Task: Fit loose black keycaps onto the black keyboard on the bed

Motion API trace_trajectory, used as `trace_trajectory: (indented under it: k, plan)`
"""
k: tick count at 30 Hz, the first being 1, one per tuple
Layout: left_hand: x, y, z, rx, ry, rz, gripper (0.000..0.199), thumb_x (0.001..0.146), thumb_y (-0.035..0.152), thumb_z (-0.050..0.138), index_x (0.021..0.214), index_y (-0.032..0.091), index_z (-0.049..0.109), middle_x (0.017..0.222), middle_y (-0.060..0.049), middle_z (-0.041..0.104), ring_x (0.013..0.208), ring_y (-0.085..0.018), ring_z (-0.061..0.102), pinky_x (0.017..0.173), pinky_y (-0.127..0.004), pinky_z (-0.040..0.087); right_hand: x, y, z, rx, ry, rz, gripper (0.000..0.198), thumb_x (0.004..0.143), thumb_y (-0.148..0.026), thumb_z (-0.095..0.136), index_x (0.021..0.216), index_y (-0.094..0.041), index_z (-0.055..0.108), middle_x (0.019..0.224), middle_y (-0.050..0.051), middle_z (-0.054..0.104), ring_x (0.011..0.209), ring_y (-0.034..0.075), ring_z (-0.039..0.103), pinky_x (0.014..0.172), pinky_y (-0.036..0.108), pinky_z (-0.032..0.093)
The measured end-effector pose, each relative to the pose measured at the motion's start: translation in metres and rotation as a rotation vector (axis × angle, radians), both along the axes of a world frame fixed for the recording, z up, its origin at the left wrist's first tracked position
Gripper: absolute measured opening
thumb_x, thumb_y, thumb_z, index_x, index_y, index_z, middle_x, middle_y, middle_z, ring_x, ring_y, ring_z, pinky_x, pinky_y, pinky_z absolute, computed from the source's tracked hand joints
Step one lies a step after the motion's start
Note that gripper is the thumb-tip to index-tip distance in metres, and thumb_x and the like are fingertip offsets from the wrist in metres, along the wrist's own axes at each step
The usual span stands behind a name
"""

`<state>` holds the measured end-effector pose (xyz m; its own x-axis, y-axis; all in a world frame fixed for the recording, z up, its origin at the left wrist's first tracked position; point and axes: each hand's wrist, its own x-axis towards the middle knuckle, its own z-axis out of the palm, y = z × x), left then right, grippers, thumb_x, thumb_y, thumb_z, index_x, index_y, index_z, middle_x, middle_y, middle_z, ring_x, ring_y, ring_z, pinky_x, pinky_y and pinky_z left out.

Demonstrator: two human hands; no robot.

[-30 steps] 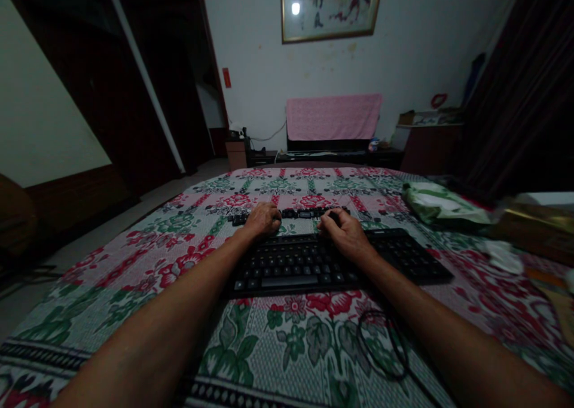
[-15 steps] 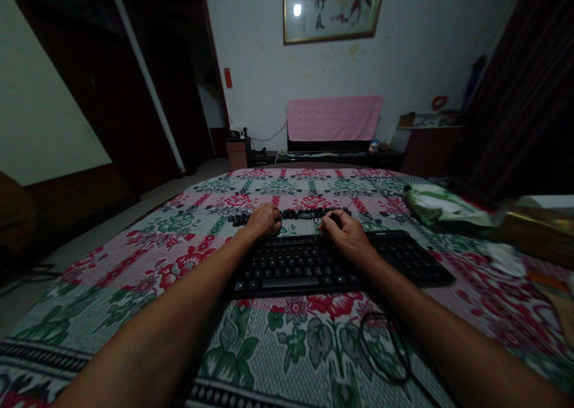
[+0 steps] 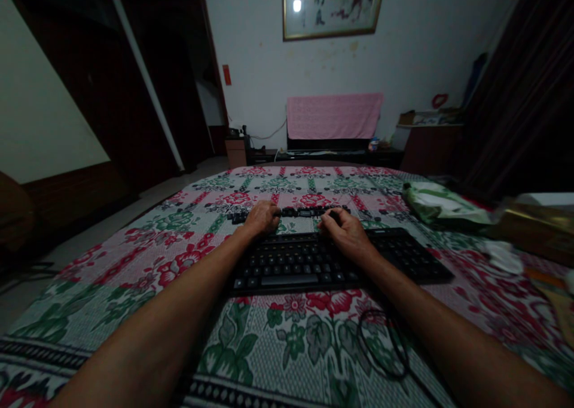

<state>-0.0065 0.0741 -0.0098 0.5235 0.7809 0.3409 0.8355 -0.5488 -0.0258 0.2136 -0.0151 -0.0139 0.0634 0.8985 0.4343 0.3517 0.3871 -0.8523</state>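
A black keyboard [image 3: 291, 279] lies on the flowered tablecloth, its upper rows showing small pale spots where keycaps seem to be off. Beyond its far edge runs a line of loose black keycaps [image 3: 309, 212]. My left hand [image 3: 263, 218] is at the left part of that line, fingers curled down and together; whatever is under the fingertips is hidden. Over the keyboard's upper right part, my right hand [image 3: 346, 233] is closed in a pinch, with a small dark piece, apparently a keycap [image 3: 335, 216], between thumb and forefinger.
The keyboard's black cable [image 3: 383, 342] is looped near me on the tablecloth [image 3: 179, 234]. At the right are a green-and-white tissue pack [image 3: 443, 207], a crumpled white tissue [image 3: 504, 257] and a brownish box [image 3: 538, 228]. A pink cloth [image 3: 334, 116] hangs by the far wall.
The view has shifted very slightly. Both hands keep nearly the same places and grips, and the keyboard has stayed put.
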Motion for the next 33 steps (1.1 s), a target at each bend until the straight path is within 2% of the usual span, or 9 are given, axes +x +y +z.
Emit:
trace_trajectory:
  k: [3, 5, 9, 11, 14, 20, 29, 33]
  plan:
    - [0.0, -0.008, 0.011, -0.039, -0.046, 0.037, 0.027, 0.075, 0.021, 0.048, 0.089, 0.019, 0.071, 0.097, -0.007, 0.067, 0.094, -0.02, 0.058, 0.086, -0.027, 0.042, 0.0, -0.001, 0.002, -0.013, -0.003, 0.007, 0.023, 0.078, -0.041, 0.05, 0.077, -0.018, 0.052, 0.067, 0.001, 0.061, 0.058, 0.012, 0.054, 0.058, 0.024, 0.044]
    - [0.001, -0.018, 0.02, -0.142, -0.079, 0.023, 0.025, 0.074, 0.022, 0.049, 0.086, 0.02, 0.071, 0.088, -0.003, 0.068, 0.087, -0.018, 0.059, 0.078, -0.024, 0.043, 0.0, -0.003, 0.005, -0.021, -0.002, 0.028, 0.023, 0.078, -0.04, 0.05, 0.076, -0.017, 0.053, 0.067, 0.001, 0.06, 0.058, 0.011, 0.054, 0.057, 0.024, 0.044]
    - [0.007, -0.046, 0.031, -0.401, -0.12, -0.15, 0.025, 0.075, 0.023, 0.048, 0.084, 0.017, 0.071, 0.075, 0.001, 0.068, 0.073, -0.014, 0.059, 0.065, -0.018, 0.04, -0.002, -0.006, 0.01, -0.055, 0.042, 0.12, 0.023, 0.076, -0.04, 0.053, 0.076, -0.017, 0.053, 0.069, 0.001, 0.06, 0.058, 0.011, 0.055, 0.057, 0.023, 0.046]
    - [0.01, -0.057, 0.031, -0.452, -0.131, -0.184, 0.027, 0.077, 0.024, 0.046, 0.081, 0.016, 0.071, 0.069, 0.002, 0.065, 0.067, -0.013, 0.058, 0.06, -0.018, 0.038, -0.003, -0.008, 0.014, -0.073, 0.057, 0.166, 0.023, 0.076, -0.041, 0.055, 0.079, -0.018, 0.053, 0.071, 0.001, 0.061, 0.06, 0.011, 0.056, 0.058, 0.024, 0.048]
    - [0.012, -0.065, 0.027, -0.461, -0.148, -0.202, 0.027, 0.077, 0.024, 0.046, 0.082, 0.016, 0.07, 0.067, 0.002, 0.064, 0.067, -0.013, 0.057, 0.059, -0.019, 0.037, -0.006, -0.013, 0.02, -0.061, 0.007, 0.248, 0.023, 0.077, -0.041, 0.054, 0.082, -0.018, 0.053, 0.071, 0.001, 0.061, 0.062, 0.012, 0.057, 0.06, 0.025, 0.048]
    - [0.012, -0.067, 0.021, -0.425, -0.159, -0.192, 0.031, 0.077, 0.021, 0.044, 0.092, 0.019, 0.07, 0.079, 0.001, 0.069, 0.073, -0.014, 0.059, 0.064, -0.019, 0.039, -0.012, -0.023, 0.027, 0.017, -0.264, 0.376, 0.02, 0.08, -0.037, 0.05, 0.082, -0.018, 0.055, 0.069, 0.0, 0.057, 0.063, 0.011, 0.051, 0.061, 0.024, 0.043]
    - [0.014, -0.068, 0.02, -0.384, -0.152, -0.167, 0.031, 0.077, 0.021, 0.045, 0.093, 0.019, 0.071, 0.085, -0.001, 0.071, 0.079, -0.016, 0.061, 0.067, -0.021, 0.04, -0.012, -0.023, 0.026, 0.026, -0.291, 0.4, 0.02, 0.081, -0.036, 0.049, 0.086, -0.018, 0.055, 0.068, -0.002, 0.052, 0.059, 0.009, 0.044, 0.058, 0.021, 0.037]
    - [0.013, -0.065, 0.018, -0.38, -0.152, -0.192, 0.031, 0.077, 0.022, 0.045, 0.093, 0.02, 0.071, 0.082, -0.001, 0.071, 0.075, -0.015, 0.061, 0.066, -0.021, 0.04, -0.014, -0.024, 0.029, 0.026, -0.331, 0.397, 0.02, 0.081, -0.037, 0.049, 0.083, -0.018, 0.056, 0.065, -0.003, 0.05, 0.057, 0.009, 0.042, 0.056, 0.021, 0.036]
